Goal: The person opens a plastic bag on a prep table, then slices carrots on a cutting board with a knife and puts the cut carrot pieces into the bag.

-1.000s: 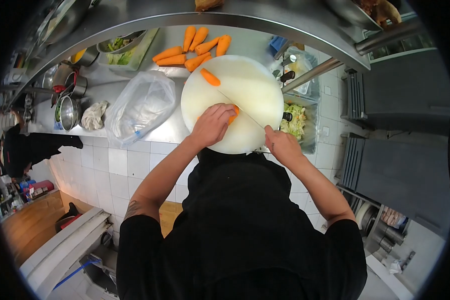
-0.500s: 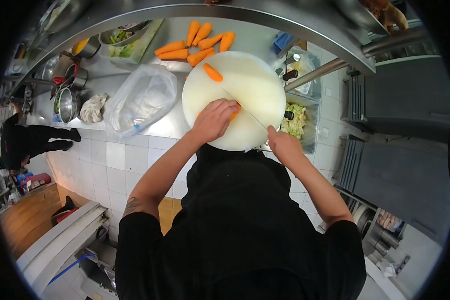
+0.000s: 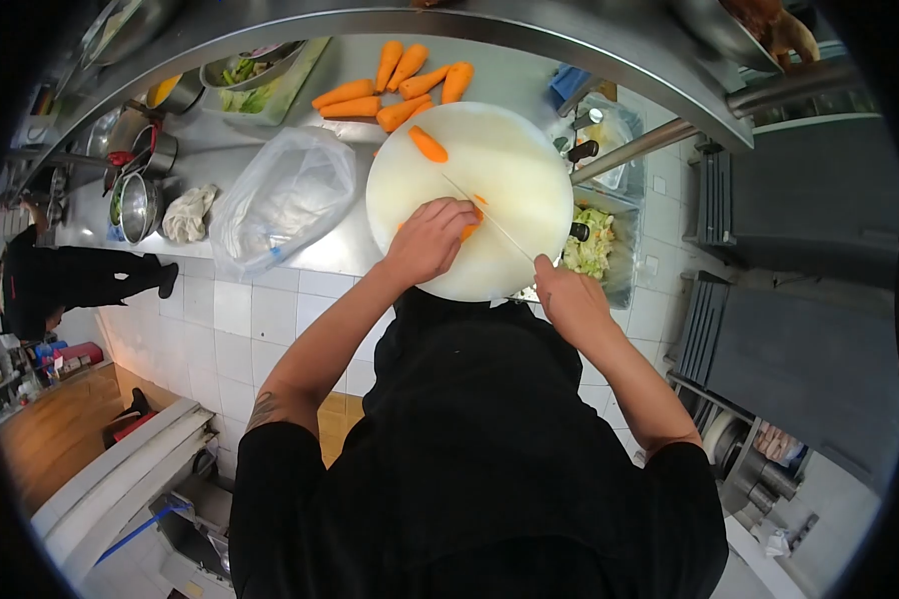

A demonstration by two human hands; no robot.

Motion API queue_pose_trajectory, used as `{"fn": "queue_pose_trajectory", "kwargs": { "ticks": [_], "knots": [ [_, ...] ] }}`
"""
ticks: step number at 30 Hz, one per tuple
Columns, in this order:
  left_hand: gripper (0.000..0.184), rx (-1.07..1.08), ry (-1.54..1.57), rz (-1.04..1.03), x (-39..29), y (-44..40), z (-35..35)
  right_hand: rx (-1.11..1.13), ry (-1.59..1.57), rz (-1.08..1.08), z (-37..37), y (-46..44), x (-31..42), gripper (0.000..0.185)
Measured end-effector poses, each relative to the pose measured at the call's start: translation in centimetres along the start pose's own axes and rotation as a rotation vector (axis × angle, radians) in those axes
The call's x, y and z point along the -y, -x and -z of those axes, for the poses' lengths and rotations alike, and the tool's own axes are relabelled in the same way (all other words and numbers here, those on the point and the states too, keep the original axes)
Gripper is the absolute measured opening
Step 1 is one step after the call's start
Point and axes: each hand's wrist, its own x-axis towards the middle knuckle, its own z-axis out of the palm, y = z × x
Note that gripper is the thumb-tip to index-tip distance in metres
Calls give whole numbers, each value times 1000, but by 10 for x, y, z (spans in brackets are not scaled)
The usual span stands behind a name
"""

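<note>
A round white cutting board (image 3: 529, 150) lies at the counter's edge in front of me. My left hand (image 3: 433, 238) is closed over a piece of carrot (image 3: 467, 230), its fingers curled and hiding most of it. My right hand (image 3: 572, 299) grips a knife, whose handle is hidden in the fist. The thin blade of the knife (image 3: 504, 232) runs slantwise across the board, right beside the left fingertips. Just past the blade lies a small carrot slice (image 3: 480, 199). Toward the far side of the board rests a larger cut carrot piece (image 3: 430, 144).
Several whole carrots (image 3: 390, 68) lie behind the board. To the left are a clear plastic bag (image 3: 288, 195), a crumpled cloth (image 3: 188, 214) and metal bowls (image 3: 141, 208). Chopped greens fill a container (image 3: 591, 242) at right. A metal shelf rail (image 3: 529, 40) crosses overhead. Another person (image 3: 80, 275) stands far left.
A small carrot slice now shows beyond the blade, where none was visible before. The knife has shifted very slightly; my left hand keeps its place on the carrot. The other person's leg has moved.
</note>
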Motion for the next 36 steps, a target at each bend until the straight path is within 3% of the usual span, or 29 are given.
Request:
{"fn": "queue_pose_trajectory", "kwargs": {
  "ticks": [36],
  "knots": [
    [40, -64, 21, 1, -1, 1, -7, 116, -125, -103, -20, -24, 13, 14]
  ]
}}
